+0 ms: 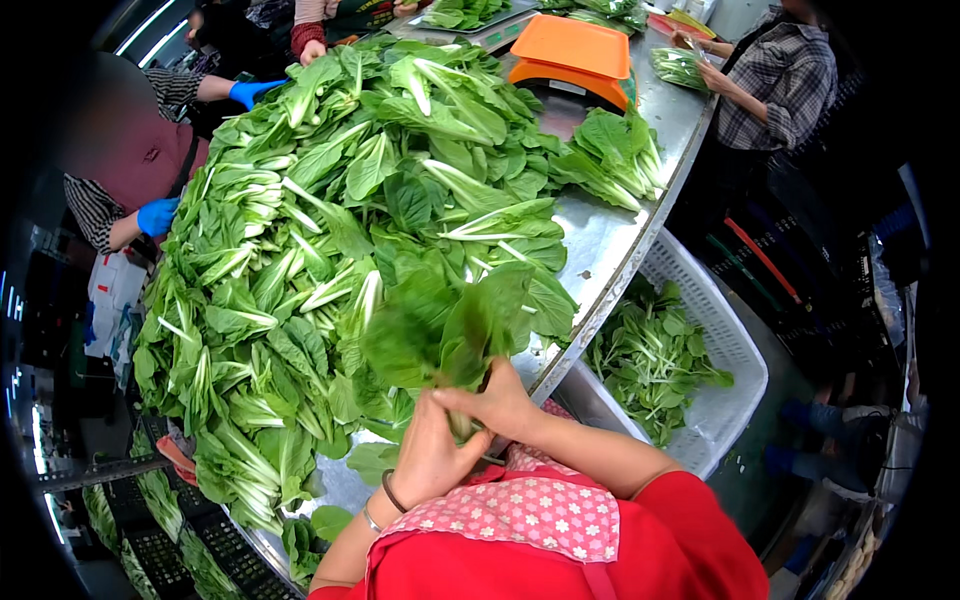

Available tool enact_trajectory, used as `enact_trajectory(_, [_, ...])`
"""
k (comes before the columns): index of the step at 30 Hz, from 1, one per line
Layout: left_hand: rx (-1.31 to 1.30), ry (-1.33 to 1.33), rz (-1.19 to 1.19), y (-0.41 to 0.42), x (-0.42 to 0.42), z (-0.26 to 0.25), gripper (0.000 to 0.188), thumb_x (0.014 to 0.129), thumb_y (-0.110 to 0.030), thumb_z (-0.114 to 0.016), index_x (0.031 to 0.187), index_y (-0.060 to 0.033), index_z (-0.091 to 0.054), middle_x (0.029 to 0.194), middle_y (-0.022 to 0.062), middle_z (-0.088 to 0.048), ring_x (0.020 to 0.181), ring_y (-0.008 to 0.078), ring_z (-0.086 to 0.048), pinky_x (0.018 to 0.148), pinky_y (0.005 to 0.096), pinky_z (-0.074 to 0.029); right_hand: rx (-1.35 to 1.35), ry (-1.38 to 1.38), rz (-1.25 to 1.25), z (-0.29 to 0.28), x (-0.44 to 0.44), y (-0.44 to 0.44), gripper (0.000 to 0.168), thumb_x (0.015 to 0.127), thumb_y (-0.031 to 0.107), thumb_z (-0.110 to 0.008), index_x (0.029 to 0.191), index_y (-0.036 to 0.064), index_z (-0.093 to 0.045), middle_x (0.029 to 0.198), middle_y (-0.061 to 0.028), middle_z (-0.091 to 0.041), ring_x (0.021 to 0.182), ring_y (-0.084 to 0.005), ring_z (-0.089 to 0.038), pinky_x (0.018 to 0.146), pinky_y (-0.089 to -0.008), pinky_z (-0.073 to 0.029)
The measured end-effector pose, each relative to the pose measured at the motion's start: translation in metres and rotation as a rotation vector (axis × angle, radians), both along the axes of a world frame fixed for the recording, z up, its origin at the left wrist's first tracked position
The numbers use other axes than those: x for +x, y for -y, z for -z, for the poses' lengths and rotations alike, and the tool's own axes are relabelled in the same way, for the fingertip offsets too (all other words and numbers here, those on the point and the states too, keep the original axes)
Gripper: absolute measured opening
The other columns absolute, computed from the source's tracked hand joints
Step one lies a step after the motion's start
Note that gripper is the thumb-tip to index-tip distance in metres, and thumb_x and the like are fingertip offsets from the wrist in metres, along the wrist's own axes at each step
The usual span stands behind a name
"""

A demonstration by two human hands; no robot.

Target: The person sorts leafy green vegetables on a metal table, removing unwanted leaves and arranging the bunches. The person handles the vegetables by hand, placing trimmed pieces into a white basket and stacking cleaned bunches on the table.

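Both my hands meet close to my apron at the near edge of a metal table (589, 232). My left hand (435, 442) is closed around the pale stems of a leafy green vegetable (457, 322), whose leaves point away from me and are slightly blurred. The thumb and fingers of my right hand (499, 405) pinch the same plant near the base of its leaves. Beyond and to the left of my hands spreads a large heap of leafy greens with white stems (322, 225). A smaller bunch of greens (615, 157) lies apart near the table's right edge.
An orange scale (574, 49) stands at the back. Below the table's right edge is a white plastic basket (735, 375) holding loose leaves. Black crates (157, 562) are at lower left. A person in blue gloves (157, 217) reaches to the heap; another person (780, 82) holds bagged greens.
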State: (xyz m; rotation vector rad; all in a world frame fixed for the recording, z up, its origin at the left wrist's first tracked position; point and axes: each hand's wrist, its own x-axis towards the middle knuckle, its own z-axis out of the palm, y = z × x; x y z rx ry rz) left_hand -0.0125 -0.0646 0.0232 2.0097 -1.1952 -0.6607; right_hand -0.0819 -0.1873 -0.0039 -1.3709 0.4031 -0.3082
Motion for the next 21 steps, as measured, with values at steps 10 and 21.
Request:
enact_trajectory(10, [-0.105,-0.048,-0.002,0.01,0.021,-0.013,0.077,0.076,-0.018,-0.069,0.137,-0.0024,-0.025,0.13,0.0188,-0.04,0.118,0.0301,-0.045,0.094,0.0393,-0.04,-0.144,-0.064,0.605,-0.024,-0.007,0.127,0.052,0.071,0.033,-0.07,0.107,0.0,-0.051,0.095,-0.0107,-0.06,0.087,-0.0202,-0.058,0.081,-0.034,-0.046])
enact_trajectory(21, [-0.142,-0.406,-0.325,-0.037,0.041,0.028,0.05,0.081,-0.006,-0.061,0.127,-0.0023,-0.041,0.127,0.0124,-0.041,0.112,0.0237,-0.049,0.085,0.0327,-0.045,-1.61,-1.103,0.441,0.045,-0.013,0.308,0.091,0.075,0.045,-0.066,0.142,0.011,-0.016,0.146,-0.0169,-0.018,0.133,-0.0346,-0.021,0.1,-0.0558,-0.025])
